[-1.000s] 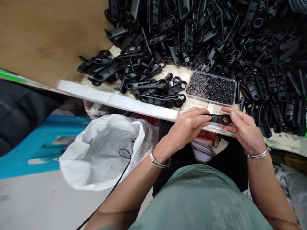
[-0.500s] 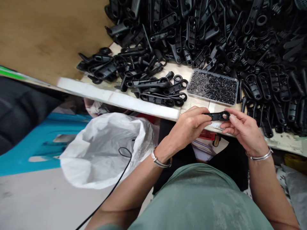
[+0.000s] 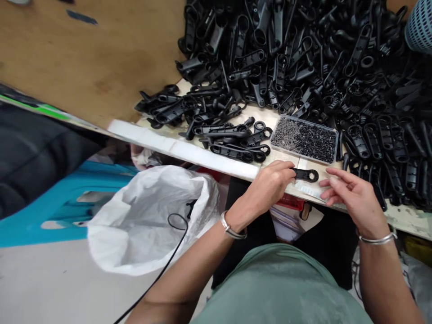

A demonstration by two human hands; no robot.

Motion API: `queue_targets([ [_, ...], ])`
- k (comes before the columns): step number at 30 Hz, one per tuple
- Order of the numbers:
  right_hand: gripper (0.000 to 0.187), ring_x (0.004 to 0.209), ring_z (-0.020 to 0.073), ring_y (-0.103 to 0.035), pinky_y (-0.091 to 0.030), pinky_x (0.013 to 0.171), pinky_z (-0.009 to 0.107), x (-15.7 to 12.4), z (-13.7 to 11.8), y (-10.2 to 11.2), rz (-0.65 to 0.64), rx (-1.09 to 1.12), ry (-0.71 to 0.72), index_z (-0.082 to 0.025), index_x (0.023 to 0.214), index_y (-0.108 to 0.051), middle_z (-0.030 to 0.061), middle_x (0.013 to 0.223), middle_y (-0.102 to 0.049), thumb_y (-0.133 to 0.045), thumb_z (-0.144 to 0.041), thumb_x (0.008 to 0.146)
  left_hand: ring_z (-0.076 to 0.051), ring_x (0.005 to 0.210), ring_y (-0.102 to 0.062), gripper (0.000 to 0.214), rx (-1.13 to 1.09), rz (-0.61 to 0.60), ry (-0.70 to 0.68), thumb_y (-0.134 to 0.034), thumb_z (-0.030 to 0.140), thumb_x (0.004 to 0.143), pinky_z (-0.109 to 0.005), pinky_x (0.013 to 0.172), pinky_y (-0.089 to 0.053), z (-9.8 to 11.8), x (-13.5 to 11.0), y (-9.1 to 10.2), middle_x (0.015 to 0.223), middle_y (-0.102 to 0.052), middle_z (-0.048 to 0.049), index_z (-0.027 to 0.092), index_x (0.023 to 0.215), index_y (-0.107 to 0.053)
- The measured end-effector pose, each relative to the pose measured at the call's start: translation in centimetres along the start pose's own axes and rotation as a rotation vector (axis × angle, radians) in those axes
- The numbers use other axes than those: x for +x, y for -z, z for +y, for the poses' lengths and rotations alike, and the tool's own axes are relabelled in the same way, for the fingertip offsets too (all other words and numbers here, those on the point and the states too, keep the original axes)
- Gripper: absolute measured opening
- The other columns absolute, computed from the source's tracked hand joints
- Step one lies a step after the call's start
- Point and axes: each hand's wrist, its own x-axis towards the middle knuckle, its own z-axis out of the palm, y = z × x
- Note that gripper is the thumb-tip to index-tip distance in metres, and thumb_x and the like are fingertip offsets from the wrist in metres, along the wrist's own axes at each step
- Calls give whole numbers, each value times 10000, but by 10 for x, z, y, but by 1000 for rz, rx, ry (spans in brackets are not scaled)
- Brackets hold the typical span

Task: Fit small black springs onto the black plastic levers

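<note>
My left hand (image 3: 275, 182) is closed on one end of a black plastic handle part (image 3: 308, 175), whose ringed end points right over the table edge. To the right of that ring, my right hand (image 3: 351, 193) is apart from the part, its fingers spread and holding nothing visible. Just behind the part stands a clear plastic box (image 3: 304, 138) filled with tiny black and greyish pieces. Several similar black handle parts (image 3: 232, 152) lie left of the box, along with a small black ring (image 3: 259, 126).
A large heap of black plastic parts (image 3: 280, 67) covers the back of the table, with more in rows (image 3: 388, 148) at right. A white sack (image 3: 114, 243) stands open below left, a black cord across it. A blue basket (image 3: 420, 27) sits at the far right.
My right hand has let go of the ringed end and drawn away to the right. My left hand still holds the part, now lower at the table. The view has shifted.
</note>
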Motion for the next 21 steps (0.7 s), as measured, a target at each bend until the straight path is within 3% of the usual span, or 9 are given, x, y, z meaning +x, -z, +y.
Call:
queue_targets([
  [3,387,526,151,-600,-495,460,272,12,-10,7,33,-280,145,-147,1068,-704,53,721,-693,-698,-455,834,-235,1004,-671,97,18,-14,-8,-605,128,894,-374,895,-563,-1,0,-1,1119,-697,-137,115,876,-699],
  [5,247,561,168,-604,-502,552,309,26,-20,7,68,-568,304,-187,986,-745,36,672,-674,-655,-389,876,-247,1050,-656,110,38,25,-24,-597,151,905,-386,925,-551,1,0,3,1185,-675,-159,108,912,-699],
  [9,133,839,255,-660,-494,796,386,64,-41,-8,33,-1045,582,-228,911,-768,70,904,-720,-639,-240,884,-215,880,-639,155,170,50,-5,-551,131,920,-343,802,-543,0,14,21,989,-721,-96,136,889,-702],
  [14,173,922,294,-658,-491,749,373,97,-55,-35,-24,-1395,498,-224,1002,-744,100,997,-707,-603,-253,907,-234,849,-587,240,429,-114,167,-485,76,894,-329,701,-463,-10,57,39,803,-676,-74,154,818,-699],
  [21,195,920,310,-670,-487,715,356,103,-57,-41,-48,-1578,431,-199,1015,-711,128,987,-707,-543,-229,919,-255,862,-645,325,490,-321,156,-411,26,877,-365,763,-445,-23,100,19,826,-703,-115,138,900,-715],
])
